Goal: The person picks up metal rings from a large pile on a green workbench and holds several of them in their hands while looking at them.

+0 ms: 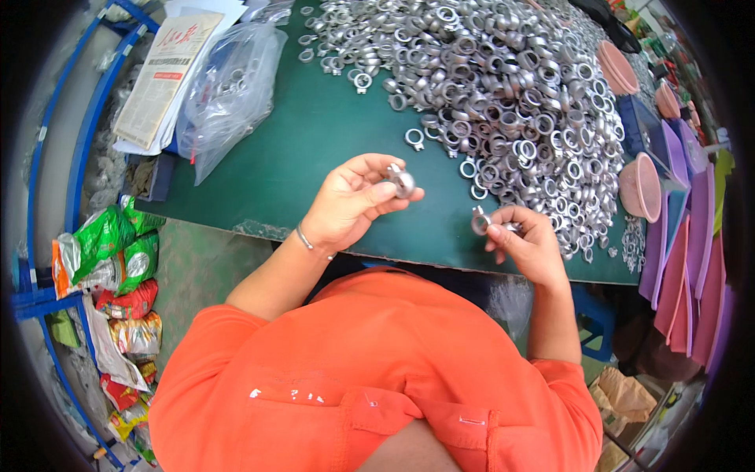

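Over the green tabletop [314,118], metal rings [404,186] in both hands [350,203].

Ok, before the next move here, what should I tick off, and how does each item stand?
1. Left hand has its metal ring gripped: ok, pinched.
2. Right hand has its own ring gripped: ok, pinched at the table's near edge.
3. Hands apart: ok, a visible gap between them.
4. Left ring's details readable: cannot tell, blurred.
5. Loose rings all within the pile: not ok, a stray ring lies apart.
6. Plastic bag away from hands: ok.
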`<state>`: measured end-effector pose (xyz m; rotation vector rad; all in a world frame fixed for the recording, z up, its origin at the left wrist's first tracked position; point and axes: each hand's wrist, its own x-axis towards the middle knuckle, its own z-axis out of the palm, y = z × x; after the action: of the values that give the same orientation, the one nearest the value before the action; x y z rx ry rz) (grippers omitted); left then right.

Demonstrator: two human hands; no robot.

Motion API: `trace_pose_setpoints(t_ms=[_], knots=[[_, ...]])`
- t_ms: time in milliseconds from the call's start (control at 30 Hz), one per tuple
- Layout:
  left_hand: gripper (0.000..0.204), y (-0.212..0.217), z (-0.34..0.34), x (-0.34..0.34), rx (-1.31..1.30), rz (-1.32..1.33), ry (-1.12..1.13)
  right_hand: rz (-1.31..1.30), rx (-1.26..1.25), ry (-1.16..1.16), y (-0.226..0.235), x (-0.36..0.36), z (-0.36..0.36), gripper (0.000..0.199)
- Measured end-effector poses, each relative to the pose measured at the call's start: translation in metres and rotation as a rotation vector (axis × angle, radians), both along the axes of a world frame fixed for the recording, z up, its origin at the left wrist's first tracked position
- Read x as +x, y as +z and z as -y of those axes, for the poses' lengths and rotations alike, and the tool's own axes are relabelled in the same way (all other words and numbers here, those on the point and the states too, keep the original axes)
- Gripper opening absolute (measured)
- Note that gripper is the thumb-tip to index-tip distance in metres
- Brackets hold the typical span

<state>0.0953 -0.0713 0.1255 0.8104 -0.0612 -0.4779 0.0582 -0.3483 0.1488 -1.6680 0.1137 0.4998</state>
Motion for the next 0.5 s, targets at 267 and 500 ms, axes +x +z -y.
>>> trace_pose_setpoints(t_ms=[267, 500], knots=[[0.018, -0.012, 0.011, 0.018, -0.016, -0.064, -0.080, -0.007, 1.022, -0.210, -0.023, -0.013, -0.019, 0.019], [0.016, 0.005, 0.048, 0.069, 1.032, 0.862, 0.190, 0.871, -0.962, -0.175, 0.014, 0.038, 0.004, 0.016]])
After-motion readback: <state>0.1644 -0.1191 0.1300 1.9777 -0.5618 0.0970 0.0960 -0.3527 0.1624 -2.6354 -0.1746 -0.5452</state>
